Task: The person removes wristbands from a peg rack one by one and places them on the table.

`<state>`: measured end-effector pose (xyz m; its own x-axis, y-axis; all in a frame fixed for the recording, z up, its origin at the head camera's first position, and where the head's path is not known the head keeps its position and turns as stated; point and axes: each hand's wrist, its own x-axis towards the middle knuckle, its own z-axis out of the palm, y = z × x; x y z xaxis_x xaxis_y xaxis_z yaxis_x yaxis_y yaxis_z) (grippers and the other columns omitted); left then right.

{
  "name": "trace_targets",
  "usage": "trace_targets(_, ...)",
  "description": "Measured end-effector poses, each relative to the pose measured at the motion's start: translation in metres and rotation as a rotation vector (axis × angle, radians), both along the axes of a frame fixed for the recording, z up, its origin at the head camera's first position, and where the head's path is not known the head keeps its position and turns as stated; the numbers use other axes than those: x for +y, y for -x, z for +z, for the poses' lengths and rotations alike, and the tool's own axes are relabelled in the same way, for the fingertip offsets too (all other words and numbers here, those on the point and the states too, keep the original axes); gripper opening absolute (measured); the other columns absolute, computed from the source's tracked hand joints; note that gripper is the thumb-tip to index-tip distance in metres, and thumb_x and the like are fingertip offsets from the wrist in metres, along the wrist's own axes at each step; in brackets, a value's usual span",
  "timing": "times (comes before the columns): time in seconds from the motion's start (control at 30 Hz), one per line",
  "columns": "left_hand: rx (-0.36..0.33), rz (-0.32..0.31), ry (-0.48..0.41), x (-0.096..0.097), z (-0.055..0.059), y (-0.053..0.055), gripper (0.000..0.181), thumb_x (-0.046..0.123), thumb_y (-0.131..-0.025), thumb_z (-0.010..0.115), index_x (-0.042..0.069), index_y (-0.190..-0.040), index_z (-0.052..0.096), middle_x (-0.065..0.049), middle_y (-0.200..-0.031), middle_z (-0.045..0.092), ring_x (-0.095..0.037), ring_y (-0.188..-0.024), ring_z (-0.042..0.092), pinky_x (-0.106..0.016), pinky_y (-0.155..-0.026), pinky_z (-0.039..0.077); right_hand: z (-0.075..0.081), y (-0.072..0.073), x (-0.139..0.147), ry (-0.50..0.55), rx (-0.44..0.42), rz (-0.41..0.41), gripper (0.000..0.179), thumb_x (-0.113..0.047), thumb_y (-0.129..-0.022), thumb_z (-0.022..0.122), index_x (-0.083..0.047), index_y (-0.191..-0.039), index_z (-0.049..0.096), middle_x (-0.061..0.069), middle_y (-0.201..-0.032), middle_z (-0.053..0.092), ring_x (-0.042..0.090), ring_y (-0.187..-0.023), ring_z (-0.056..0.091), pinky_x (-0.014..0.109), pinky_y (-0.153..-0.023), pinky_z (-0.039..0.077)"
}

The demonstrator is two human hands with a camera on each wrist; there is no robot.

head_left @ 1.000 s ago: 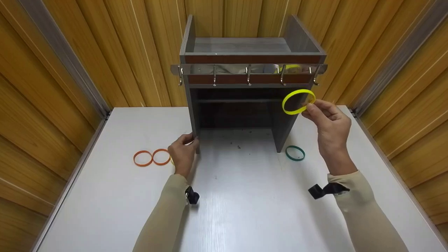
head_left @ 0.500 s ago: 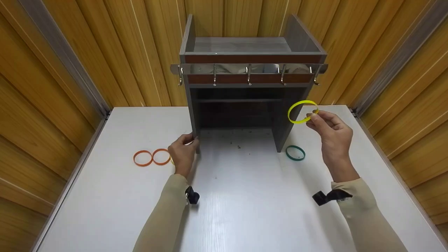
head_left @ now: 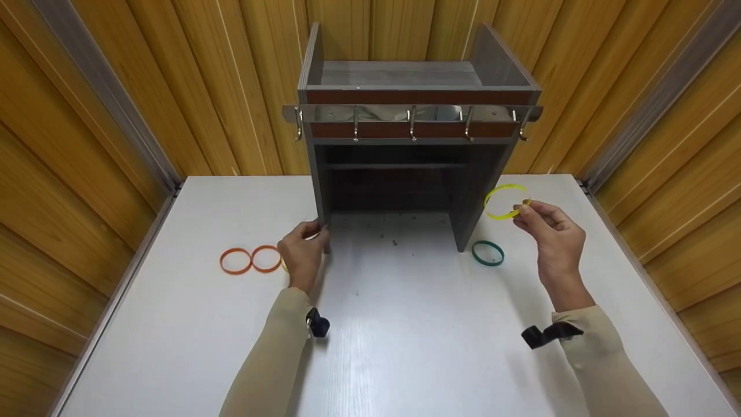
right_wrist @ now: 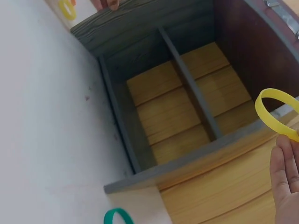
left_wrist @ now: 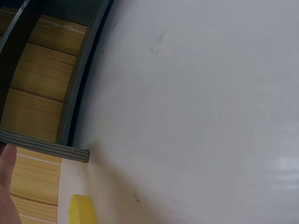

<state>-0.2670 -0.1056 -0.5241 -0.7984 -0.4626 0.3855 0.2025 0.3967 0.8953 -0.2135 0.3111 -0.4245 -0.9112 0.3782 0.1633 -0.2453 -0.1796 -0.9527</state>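
Observation:
My right hand (head_left: 560, 246) pinches a thin yellow ring (head_left: 492, 204) between thumb and fingers, just right of the grey wooden rack (head_left: 315, 174). In the right wrist view this yellow ring (right_wrist: 264, 109) stands at the fingertips. My left hand (head_left: 302, 255) grips the lower front edge of the rack's left side panel. A metal strip with several hooks (head_left: 412, 124) runs across the rack's front; the hooks hold nothing. A second yellow ring (left_wrist: 81, 210) lies beside my left hand, mostly hidden behind it in the head view.
Two orange rings (head_left: 235, 273) (head_left: 267, 272) lie side by side on the white table (head_left: 393, 336), left of my left hand. A green ring (head_left: 488, 265) lies by the rack's right foot. Wood-look panels (head_left: 116, 116) enclose the table at the back and sides.
My right hand has moved down and slightly right with the yellow ring, away from the hooks. The left hand stays on the rack's side panel.

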Motion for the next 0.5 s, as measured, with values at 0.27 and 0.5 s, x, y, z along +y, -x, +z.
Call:
trace_targets(0.27, -0.001, 0.006, 0.011, 0.0, 0.0, 0.0, 0.011, 0.001, -0.08, 0.087, 0.002, -0.09, 0.084, -0.008, -0.089, 0.081, -0.024, -0.085, 0.079, -0.031, -0.069, 0.061, -0.016, 0.005, 0.015, 0.027, -0.077, -0.018, 0.046, -0.016, -0.087, 0.09, 0.006, -0.123, 0.07, 0.011, -0.112, 0.075, 0.019, -0.098, 0.077, 0.029, -0.092, 0.058)
trace_targets(0.5, 0.012, -0.005, 0.001, -0.001, -0.001, 0.001, 0.01, 0.002, -0.08, 0.086, 0.003, -0.09, 0.084, -0.008, -0.087, 0.08, -0.025, -0.083, 0.079, -0.024, -0.067, 0.059, -0.031, 0.012, 0.028, 0.033, -0.154, -0.047, 0.048, -0.016, -0.088, 0.089, 0.005, -0.126, 0.069, 0.009, -0.113, 0.074, 0.018, -0.098, 0.077, 0.028, -0.092, 0.058)
